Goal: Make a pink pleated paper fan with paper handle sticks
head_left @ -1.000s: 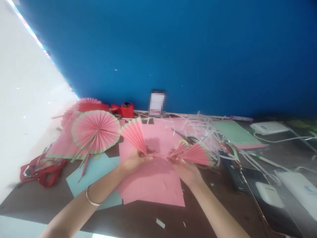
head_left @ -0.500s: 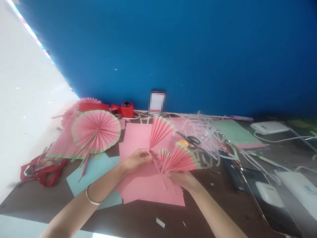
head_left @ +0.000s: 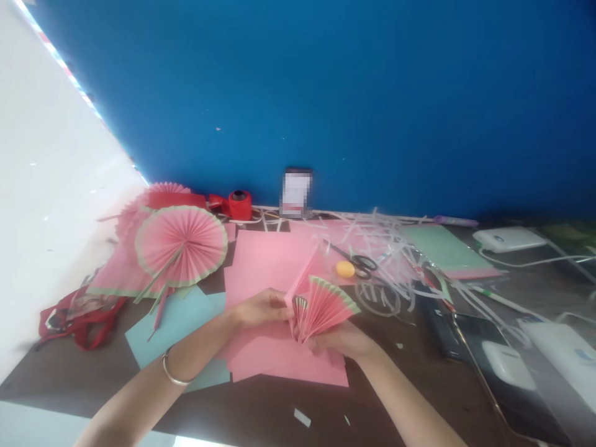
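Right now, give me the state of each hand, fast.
Left hand: closed, pinching the pleated pink paper fan at its left edge.
Right hand: closed, holding the same fan from below.

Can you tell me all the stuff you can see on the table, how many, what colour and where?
folded paper fan: one, pink with pale green edge, held in both hands
round open fan: one, pink with green rim, left
pink paper sheets: several, centre, under the hands
light blue sheet: one, left of the pink sheets
scissors: one, dark handles, right of centre
tape roll: one, red, by the blue wall
paper strips: many, whitish, right of centre
power banks: about three, white, far right
left hand: on the fan, bracelet on its wrist
right hand: under the fan
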A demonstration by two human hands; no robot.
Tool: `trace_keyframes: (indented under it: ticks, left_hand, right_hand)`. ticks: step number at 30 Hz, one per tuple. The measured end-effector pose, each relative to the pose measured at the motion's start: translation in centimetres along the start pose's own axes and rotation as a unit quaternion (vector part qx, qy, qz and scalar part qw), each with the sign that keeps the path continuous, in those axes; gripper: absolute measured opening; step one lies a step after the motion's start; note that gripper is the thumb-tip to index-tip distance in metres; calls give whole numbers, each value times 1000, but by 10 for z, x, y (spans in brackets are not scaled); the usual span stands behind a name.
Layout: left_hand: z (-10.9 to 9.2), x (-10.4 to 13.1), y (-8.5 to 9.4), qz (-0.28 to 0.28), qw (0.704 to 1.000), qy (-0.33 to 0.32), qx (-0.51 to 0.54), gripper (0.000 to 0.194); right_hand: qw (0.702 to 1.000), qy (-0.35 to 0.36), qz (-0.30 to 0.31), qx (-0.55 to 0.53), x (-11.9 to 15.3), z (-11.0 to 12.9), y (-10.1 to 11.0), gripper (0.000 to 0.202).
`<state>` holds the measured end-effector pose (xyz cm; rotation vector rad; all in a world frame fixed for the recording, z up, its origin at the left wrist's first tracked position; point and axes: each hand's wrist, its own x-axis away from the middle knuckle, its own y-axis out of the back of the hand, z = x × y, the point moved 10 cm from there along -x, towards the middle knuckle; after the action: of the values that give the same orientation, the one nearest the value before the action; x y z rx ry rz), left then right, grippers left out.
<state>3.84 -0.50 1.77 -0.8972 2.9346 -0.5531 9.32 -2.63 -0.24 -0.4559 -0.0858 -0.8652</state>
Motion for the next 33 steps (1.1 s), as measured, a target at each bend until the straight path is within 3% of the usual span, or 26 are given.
trace_keyframes:
  ticks: [7,12,17,22,27,33]
  left_hand:
    - [1,-1,30,-106,992,-51,52,36]
    - [7,-2,41,-149,982,-61,96,36]
    - [-8,2,37,-165,979,-99,64,36]
    - [-18,3,31,-180,978,-107,18,38]
    - [-21,3,23,-171,979,-100,-57,38]
    - [-17,3,15,-150,980,-72,-106,43]
  right_hand:
    - [998,58,-24,-19,-1,15,-2,18]
    - [997,43,-63,16,3,11,4,19]
    - [994,75,-75,13,0,22,5,21]
    - [986,116,-119,-16,-2,36,11,39]
    - [982,78,-169,-10,-2,24,21,49]
    - [981,76,-178,1,-4,18,25,48]
